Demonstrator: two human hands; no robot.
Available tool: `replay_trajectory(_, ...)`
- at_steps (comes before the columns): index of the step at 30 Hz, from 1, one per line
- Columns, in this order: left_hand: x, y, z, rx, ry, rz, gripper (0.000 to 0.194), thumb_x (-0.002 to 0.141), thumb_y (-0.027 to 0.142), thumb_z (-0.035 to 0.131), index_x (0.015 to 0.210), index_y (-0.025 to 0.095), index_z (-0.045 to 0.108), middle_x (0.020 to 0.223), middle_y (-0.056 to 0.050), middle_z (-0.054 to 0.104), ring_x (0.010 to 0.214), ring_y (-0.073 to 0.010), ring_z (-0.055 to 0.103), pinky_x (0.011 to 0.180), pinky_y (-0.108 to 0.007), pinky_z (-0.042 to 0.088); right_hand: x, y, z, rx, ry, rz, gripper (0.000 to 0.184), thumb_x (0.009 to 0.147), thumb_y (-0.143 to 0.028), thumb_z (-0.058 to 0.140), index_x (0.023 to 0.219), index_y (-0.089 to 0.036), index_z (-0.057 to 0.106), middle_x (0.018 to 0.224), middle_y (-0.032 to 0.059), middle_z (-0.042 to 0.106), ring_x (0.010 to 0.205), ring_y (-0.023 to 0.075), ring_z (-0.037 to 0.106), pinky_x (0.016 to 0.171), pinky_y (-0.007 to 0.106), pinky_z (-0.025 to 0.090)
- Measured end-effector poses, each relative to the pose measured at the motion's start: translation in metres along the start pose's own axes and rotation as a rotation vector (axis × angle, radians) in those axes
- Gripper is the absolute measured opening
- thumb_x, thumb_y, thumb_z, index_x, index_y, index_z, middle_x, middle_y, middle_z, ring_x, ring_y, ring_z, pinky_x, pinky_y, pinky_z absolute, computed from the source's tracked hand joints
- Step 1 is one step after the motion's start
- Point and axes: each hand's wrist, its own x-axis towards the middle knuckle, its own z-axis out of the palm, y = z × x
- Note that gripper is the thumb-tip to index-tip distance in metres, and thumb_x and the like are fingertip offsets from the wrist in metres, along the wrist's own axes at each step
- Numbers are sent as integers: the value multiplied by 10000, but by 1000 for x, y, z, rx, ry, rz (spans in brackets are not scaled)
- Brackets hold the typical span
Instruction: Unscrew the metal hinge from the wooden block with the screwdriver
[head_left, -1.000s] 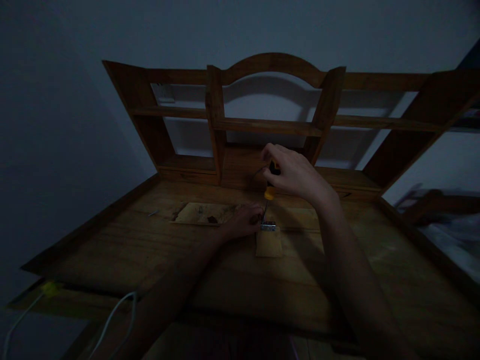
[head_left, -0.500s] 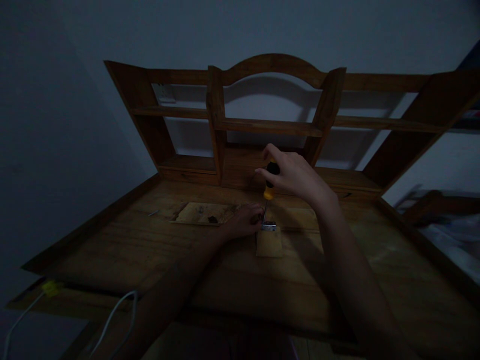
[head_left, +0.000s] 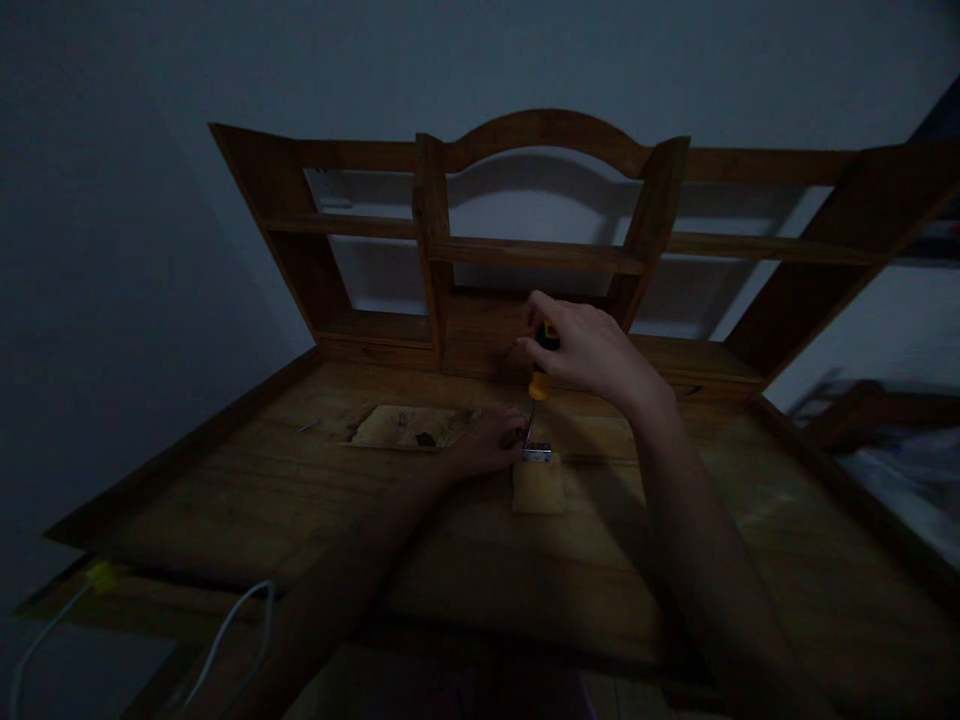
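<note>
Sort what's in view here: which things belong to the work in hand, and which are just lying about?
In use:
yellow-and-black screwdriver, in the right hand
silvery metal piece, by the screwdriver's tip
small wood block, beside that piece
long board, partly behind the left hand

Apparently just lying about:
thin metallic object, too small to identify
white cable
yellow object, front-left edge
</note>
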Motion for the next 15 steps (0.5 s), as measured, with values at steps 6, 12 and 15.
replay_trajectory(6, 0, -3, 1, 26, 5, 0, 94, 842, 143, 578, 921, 192, 591, 982, -43, 631, 975, -209, 597, 894, -333, 485, -1, 0, -1, 87, -10, -4, 252, 853, -266, 562, 1101, -239, 520, 1142, 80, 650, 1013, 273, 632, 892, 403, 457)
replay_trajectory(12, 1, 3, -2, 51, -23, -73, 91, 838, 144, 580, 911, 194, 602, 956, -45, 638, 943, -213, 598, 879, -332, 486, -1, 2, 1, 37, 7, 7, 235, 943, -350, 527, 1148, -236, 527, 1094, 76, 695, 990, 281, 657, 871, 401, 452)
replay_trajectory(15, 2, 5, -3, 44, -24, -64, 69, 842, 154, 589, 896, 194, 602, 945, -46, 635, 924, -212, 600, 863, -325, 488, -1, 2, 1, 35, 4, -22, 243, 903, -269, 530, 1145, -238, 528, 1125, 74, 680, 1012, 268, 647, 889, 389, 447)
